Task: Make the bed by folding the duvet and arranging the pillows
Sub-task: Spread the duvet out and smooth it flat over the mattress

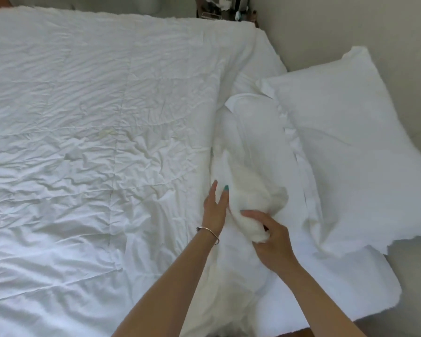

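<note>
Your right hand is clamped on the near end of the front pillow, fingers curled into the soft filling. Your left hand lies flat with fingers straight against the left flank of the same pillow, gripping nothing. The front pillow stands on edge between the duvet on its left and the rear pillow, which leans just beside it on the right. Expect both pillows to be light, limp and compressible: an end grip lets the body sag. Judged best hold: both long flanks, mid-length. The duvet spreads wrinkled left of the front pillow; take it by its hem or corners
</note>
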{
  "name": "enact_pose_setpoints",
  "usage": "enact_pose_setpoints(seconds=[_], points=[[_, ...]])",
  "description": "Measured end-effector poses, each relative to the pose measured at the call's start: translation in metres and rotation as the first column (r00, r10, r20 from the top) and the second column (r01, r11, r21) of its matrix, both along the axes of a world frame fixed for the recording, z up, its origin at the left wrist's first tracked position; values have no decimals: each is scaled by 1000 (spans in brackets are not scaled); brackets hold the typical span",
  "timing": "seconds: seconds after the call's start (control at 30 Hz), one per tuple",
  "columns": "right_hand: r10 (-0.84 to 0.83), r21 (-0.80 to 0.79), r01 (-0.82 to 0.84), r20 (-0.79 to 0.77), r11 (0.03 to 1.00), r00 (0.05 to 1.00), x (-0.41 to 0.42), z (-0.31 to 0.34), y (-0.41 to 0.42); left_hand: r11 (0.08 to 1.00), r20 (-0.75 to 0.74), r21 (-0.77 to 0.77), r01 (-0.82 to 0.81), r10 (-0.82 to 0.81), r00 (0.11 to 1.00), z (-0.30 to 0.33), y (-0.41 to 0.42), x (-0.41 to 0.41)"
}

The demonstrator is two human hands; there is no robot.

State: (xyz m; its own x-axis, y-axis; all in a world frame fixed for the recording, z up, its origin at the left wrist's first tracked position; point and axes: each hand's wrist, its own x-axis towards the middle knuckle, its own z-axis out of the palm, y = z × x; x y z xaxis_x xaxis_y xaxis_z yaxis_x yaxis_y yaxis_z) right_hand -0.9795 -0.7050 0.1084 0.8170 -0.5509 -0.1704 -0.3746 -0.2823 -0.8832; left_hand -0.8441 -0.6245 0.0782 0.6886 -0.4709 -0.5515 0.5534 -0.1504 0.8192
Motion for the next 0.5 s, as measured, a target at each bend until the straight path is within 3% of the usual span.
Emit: enact_pose_setpoints(seconds=[0.07,0.1,0.2,0.27,0.33,0.37,0.5], points=[[62,-59,-65,-42,996,997,-41,7,16,993,-250,-115,-23,-7,968,13,-21,8],[72,-76,-76,-56,994,996,-58,12,20,989,-297,-145,18,-61,953,20,-30,6],[46,-24,-47,-43,999,998,-91,35,7,954,-117,-98,284,-294,949,27,-55,-13],[-91,72,90,4,993,996,-98,58,-21,940,-6,-107,324,-326,945,26,-69,-27],[-291,113,292,-30,950,956,-92,78,-55,937,29,-114,331,-330,944,34,-79,-39],[-312,159,317,-58,935,948,-85,84,-72,933,33,-126,336,-335,942,36,-84,-44],[25,238,18,-175,971,984,-49,87,-107,907,114,-163,387,-372,921,53,-102,-55]])
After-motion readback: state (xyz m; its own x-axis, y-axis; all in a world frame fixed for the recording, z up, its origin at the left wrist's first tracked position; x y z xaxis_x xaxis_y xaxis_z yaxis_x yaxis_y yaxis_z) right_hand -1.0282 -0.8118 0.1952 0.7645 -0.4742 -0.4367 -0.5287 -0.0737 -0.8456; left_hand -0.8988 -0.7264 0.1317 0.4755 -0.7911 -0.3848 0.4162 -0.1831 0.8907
